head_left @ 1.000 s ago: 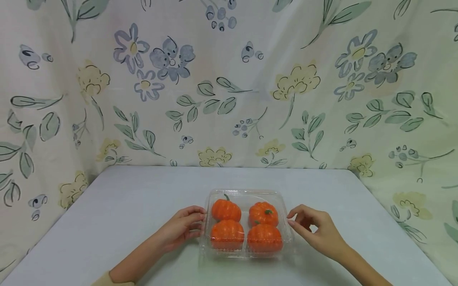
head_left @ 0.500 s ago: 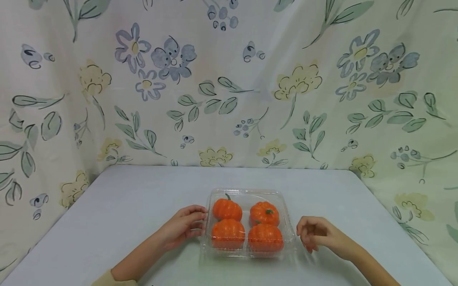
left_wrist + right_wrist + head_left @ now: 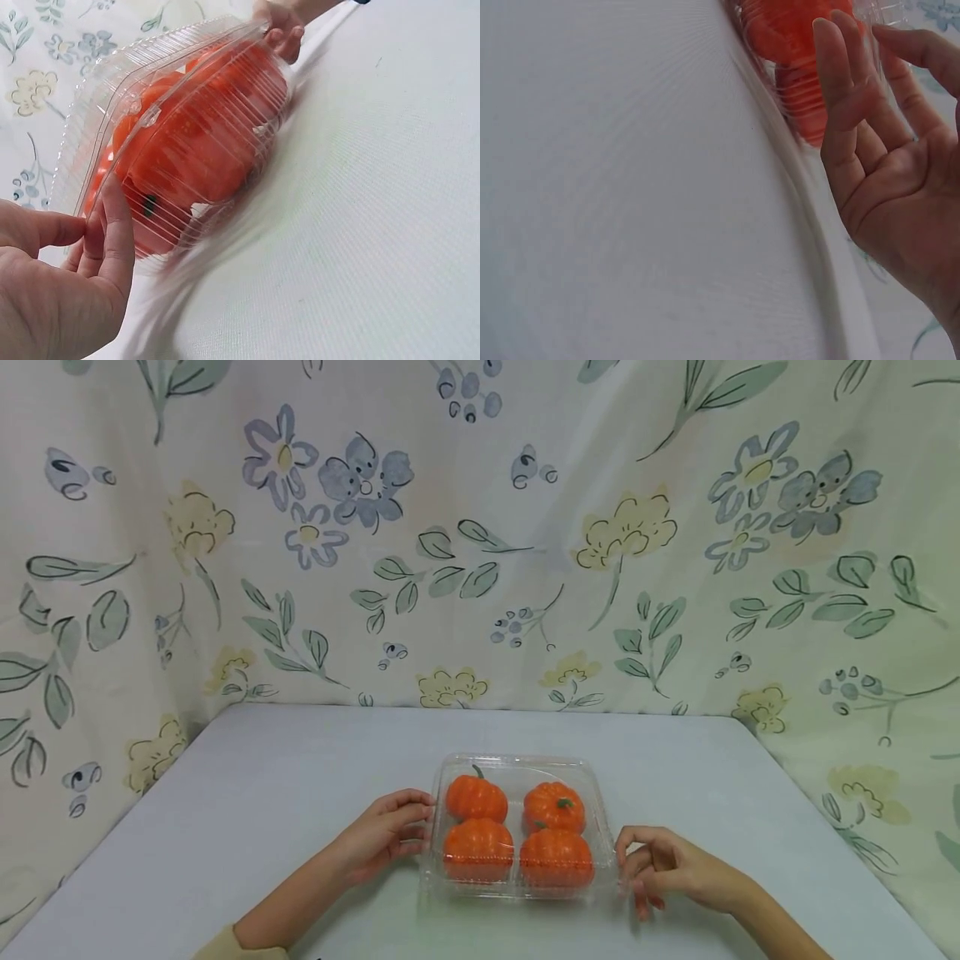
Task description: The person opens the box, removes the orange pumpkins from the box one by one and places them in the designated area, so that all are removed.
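A clear plastic clamshell box sits on the table with its lid down. Inside it are several orange toy pumpkins with green stems. My left hand is at the box's left side, and in the left wrist view its thumb and fingers pinch the rim. At the front right corner is my right hand. In the right wrist view its thumb and forefinger come together at the rim, while the other fingers extend past the side wall.
White cloth covers the table around the box. A floral curtain hangs along the back and both sides. A beige sleeve shows on the left forearm.
My right hand has shifted from the box's right side toward its front right corner, moving away from the rim and then back to it. The left hand and the box stay in place.
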Available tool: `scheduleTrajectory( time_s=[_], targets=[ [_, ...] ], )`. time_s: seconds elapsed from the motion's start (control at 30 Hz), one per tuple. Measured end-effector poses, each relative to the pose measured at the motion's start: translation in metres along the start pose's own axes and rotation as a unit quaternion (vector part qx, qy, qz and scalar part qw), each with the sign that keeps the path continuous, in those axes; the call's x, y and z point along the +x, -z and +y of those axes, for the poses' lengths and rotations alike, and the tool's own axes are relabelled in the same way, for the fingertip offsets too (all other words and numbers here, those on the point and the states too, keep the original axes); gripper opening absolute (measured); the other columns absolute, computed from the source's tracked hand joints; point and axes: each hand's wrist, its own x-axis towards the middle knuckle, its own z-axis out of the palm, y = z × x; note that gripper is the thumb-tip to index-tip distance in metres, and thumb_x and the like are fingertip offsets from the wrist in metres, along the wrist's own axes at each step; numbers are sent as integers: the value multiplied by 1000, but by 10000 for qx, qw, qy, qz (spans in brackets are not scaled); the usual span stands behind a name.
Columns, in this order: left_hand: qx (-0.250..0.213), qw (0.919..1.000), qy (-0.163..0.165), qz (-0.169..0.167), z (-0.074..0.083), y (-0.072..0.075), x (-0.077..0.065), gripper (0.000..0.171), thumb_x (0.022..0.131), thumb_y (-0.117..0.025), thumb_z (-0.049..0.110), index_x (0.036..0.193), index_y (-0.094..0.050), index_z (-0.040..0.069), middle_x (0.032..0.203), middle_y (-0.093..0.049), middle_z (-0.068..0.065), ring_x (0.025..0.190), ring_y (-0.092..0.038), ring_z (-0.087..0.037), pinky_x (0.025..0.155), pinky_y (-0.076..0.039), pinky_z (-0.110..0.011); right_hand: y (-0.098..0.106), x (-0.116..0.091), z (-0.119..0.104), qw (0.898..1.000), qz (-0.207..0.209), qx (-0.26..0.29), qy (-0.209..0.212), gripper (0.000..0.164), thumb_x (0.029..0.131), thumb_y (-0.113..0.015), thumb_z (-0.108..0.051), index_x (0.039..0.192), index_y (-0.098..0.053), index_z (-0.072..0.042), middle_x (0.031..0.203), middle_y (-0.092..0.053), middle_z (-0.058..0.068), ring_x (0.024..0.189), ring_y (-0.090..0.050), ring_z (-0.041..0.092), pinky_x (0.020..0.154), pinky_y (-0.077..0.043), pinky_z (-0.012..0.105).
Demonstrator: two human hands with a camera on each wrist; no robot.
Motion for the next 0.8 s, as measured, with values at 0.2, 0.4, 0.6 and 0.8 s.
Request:
scheduleTrajectory(
  time_s=[0.2, 0.4, 0.6, 0.8],
  targets=[
    [-20, 10000, -25, -34, -1, 1, 1, 24, 110, -55, 16, 128, -57, 1, 106, -61, -3, 92, -66, -15, 85, -62, -27, -3, 1, 4, 9985, -160, 495, -178, 38, 99, -45, 11, 125, -53, -16, 109, -80, 2, 88, -78, 11, 61, -40, 23],
    [-14, 10000, -26, -53, -3, 1, 1, 24, 110, -56, 17, 129, -57, 2, 106, -62, -2, 91, -66, -14, 85, -62, -26, -6, 1, 6, 9971, -234, 680, -236, 34, 101, -45, 10, 122, -49, -16, 115, -79, 5, 95, -78, 13, 67, -45, 19],
    [-69, 9999, -66, -71, -3, 2, 1, 21, 109, -55, 16, 126, -58, 3, 105, -62, -2, 90, -67, -13, 84, -62, -26, -7, 1, 4, 9954, -279, 840, -373, 32, 101, -41, 9, 120, -47, -16, 122, -77, 9, 101, -78, 15, 73, -52, 17],
    [-57, 9999, -100, -80, -4, 3, 2, 21, 110, -55, 16, 126, -58, 4, 105, -61, -1, 90, -66, -13, 83, -62, -25, -7, 2, 3, 9936, -273, 970, -511, 31, 103, -39, 6, 119, -48, -18, 127, -76, 7, 107, -76, 16, 76, -58, 19]
  ],
)
